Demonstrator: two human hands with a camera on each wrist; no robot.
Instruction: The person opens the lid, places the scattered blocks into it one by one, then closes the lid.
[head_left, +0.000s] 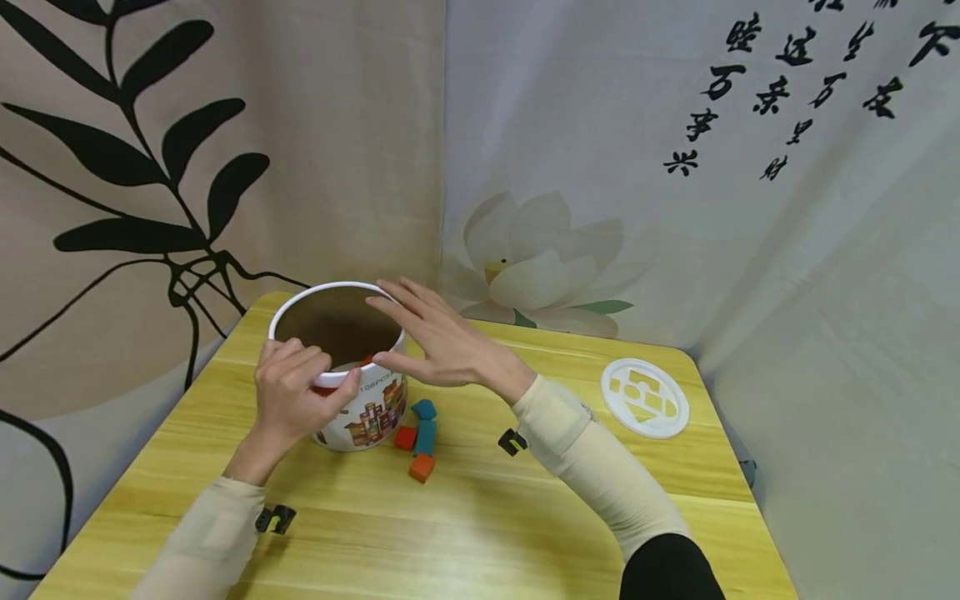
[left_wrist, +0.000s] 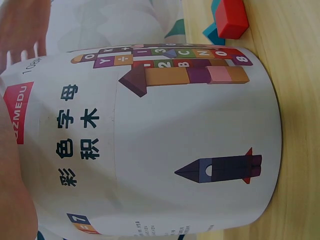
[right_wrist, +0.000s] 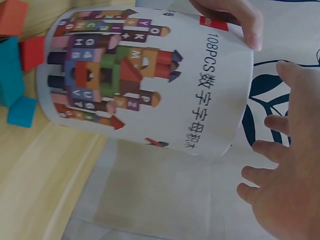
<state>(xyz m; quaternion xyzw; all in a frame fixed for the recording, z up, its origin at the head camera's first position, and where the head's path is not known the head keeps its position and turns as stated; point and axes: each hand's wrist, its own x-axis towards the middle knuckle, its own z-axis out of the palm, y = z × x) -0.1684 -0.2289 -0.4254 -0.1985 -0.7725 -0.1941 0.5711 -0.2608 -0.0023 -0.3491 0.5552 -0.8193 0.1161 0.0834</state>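
A white cylindrical bucket [head_left: 367,421], printed with toy-block pictures and Chinese lettering, stands open-topped on the table. My left hand [head_left: 294,390] grips its near rim, fingers over the edge and thumb outside. Over the right side of the rim, my right hand [head_left: 453,342] reaches with fingers extended and spread, holding nothing. Inside the bucket a bit of red-orange [head_left: 366,360] shows; the rest of the bottom is hidden by the wall. Right beside the bucket lie two blue blocks [head_left: 424,437], a red block [head_left: 405,437] and an orange block [head_left: 422,467].
A white round lid [head_left: 645,398] with shaped cut-outs lies on the right of the yellow wood-grain table [head_left: 525,517]. Printed curtains [head_left: 360,125] hang behind the table and along its sides. Each sleeve has a small black clip [head_left: 513,442] at the wrist.
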